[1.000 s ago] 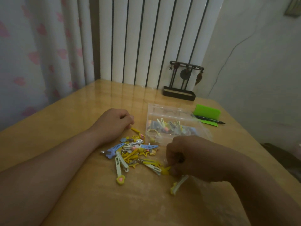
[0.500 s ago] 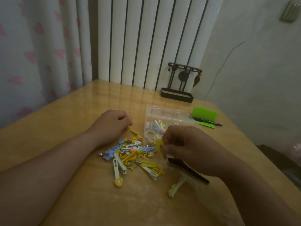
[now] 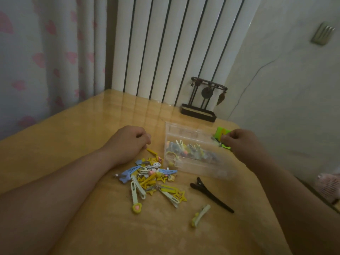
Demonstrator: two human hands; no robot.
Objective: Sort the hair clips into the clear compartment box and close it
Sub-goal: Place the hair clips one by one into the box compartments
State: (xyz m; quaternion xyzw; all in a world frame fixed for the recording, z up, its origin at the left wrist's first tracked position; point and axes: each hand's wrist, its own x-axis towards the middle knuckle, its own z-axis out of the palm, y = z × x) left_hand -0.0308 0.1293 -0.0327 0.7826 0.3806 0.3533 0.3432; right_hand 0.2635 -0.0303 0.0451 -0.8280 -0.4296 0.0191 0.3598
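Note:
A pile of yellow, blue and white hair clips (image 3: 152, 178) lies on the wooden table (image 3: 73, 137). Just right of it stands the clear compartment box (image 3: 195, 163), lid open, with several clips inside. A long black clip (image 3: 211, 196) and a pale clip with a yellow end (image 3: 200, 215) lie apart in front of the box. My left hand (image 3: 130, 140) rests on the table beside the pile, fingers loosely curled, holding nothing. My right hand (image 3: 242, 142) hovers at the box's far right end, fingers curled; only a small greyish bit of a clip shows at its fingertips.
A green pad (image 3: 221, 132) lies right behind the box, partly hidden by my right hand. A dark ornament stand (image 3: 199, 112) sits at the table's back edge before the radiator. The table's right edge runs close to my right forearm, with a pink object (image 3: 329, 184) beyond it.
My right hand picked a yellow clip from the pile's right side, lifted it and moved back and right to the box's far end, uncovering the black clip. My left hand stayed put.

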